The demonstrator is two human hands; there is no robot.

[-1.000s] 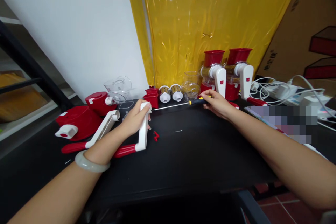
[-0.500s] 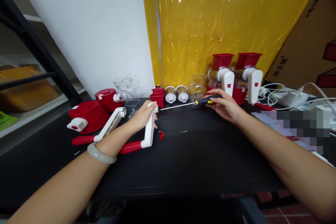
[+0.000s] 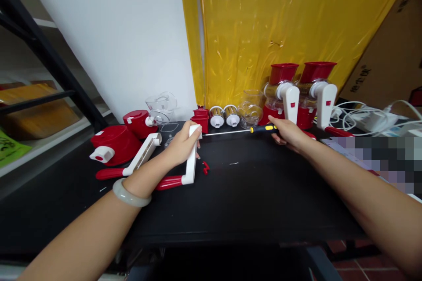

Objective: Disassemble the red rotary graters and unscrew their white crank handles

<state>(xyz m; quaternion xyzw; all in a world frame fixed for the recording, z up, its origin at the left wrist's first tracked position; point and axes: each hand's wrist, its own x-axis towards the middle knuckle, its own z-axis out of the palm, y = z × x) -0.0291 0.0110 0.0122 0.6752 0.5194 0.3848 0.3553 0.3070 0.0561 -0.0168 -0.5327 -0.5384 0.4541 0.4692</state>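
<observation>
My left hand [image 3: 180, 145] is closed around the upper end of a white crank handle [image 3: 190, 167] with a red grip. In my right hand [image 3: 286, 133] is the end of a screwdriver [image 3: 262, 128] with a black and yellow handle. Its long shaft lies level, and the tip meets the crank's upper end; how far it goes in I cannot tell. Small red plastic pieces [image 3: 205, 167] lie just right of the crank. A thin metal piece [image 3: 234, 163] rests farther right. Left of my hand lies a second white crank handle [image 3: 145, 153] with a red grip.
Red grater bodies [image 3: 115, 142] stand at the left beside clear plastic parts [image 3: 162, 107]. Two drum graters [image 3: 216, 116], red hoppers [image 3: 200, 120] and clear housings [image 3: 250, 109] line the back. Two assembled graters [image 3: 284, 92] stand back right, near white cables [image 3: 356, 116].
My right hand has shifted back along the screwdriver handle to its end. The view has moved slightly; my left hand keeps its hold on the crank handle.
</observation>
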